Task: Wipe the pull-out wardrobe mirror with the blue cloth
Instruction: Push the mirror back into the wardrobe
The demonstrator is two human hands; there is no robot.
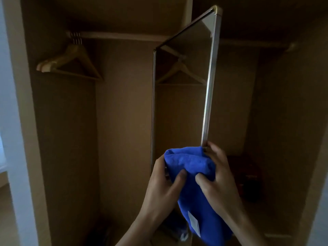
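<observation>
Both hands, the left hand (165, 181) and the right hand (216, 176), pinch the blue cloth (191, 167) bunched low against the pulled-out mirror (179, 107), so the person should flatten it before wiping upward.

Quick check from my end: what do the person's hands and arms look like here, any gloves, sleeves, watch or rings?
Both are bare. The left hand and right hand wear no gloves, and no rings show on the visible fingers. Both forearms are uncovered down to the bottom edge of the view, so no sleeve cuffs appear. No watch, bracelet or band shows at either wrist. The lighting is dim, so fine details such as the nails are hard to make out.
</observation>
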